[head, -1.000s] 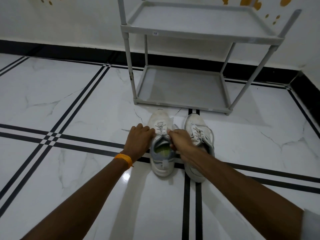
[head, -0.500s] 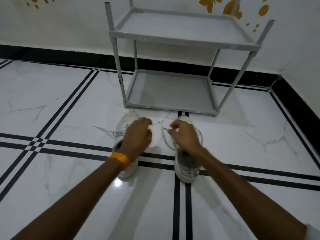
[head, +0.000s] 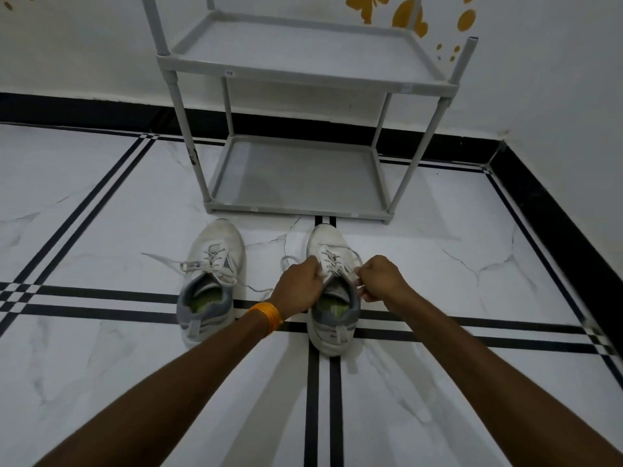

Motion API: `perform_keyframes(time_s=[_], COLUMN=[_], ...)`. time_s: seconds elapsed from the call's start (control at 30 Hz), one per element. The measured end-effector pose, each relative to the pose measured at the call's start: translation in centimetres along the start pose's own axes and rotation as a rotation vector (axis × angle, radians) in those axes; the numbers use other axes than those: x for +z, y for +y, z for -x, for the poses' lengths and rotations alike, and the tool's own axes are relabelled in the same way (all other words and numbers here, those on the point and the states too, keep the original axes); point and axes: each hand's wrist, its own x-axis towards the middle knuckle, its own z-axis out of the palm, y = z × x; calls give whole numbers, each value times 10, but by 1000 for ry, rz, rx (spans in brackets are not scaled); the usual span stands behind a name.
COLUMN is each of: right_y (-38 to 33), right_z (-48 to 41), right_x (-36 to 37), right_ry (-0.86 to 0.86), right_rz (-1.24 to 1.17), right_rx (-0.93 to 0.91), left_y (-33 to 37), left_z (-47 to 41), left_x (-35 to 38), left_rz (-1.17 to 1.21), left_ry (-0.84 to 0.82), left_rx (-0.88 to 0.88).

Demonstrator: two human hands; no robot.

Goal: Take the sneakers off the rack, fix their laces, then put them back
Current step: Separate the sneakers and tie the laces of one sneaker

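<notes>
Two white sneakers stand on the floor, toes toward the rack. The left sneaker (head: 210,278) sits apart, its laces loose and trailing to both sides. Both my hands are at the right sneaker (head: 332,298). My left hand (head: 298,284), with an orange band at the wrist, pinches the lace on the shoe's left side. On the other side my right hand (head: 381,279) pinches the lace end. The grey two-shelf rack (head: 296,203) stands just beyond the shoes with nothing on either shelf.
The floor is white marble tile with black stripe lines. A white wall with a black skirting runs behind the rack and along the right, forming a corner (head: 499,146). Yellow decals (head: 408,15) mark the wall.
The two sneakers have been moved apart. My left hand left the left sneaker and both hands now hold the laces of the right one. The view has drawn nearer to the rack.
</notes>
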Motion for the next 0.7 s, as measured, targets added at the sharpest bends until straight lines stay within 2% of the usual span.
perform_keyframes(time_s=[0.1,0.2,0.27,0.47,0.63,0.7], right_y=[1,7,11,16,14,15], right_z=[3,8,10,10,15,18], right_x=[-1,6,12,32,32,25], right_ry=[-31,-18,8,228,259,229], right_rz=[-254,-322,-348,-183,-154,-124], right_rx=[134,139,142,22,-34,-76], left_y=[6,10,11,8,7,1], left_z=[1,0,2,3,4,6], left_x=[-7,-13,-11,1,2,0], left_rz=[343,629,826,756,695,640], left_ry=[-63,-93,-89,103,145,122], left_rx=[-232,-463,-548,-544,-514,-448])
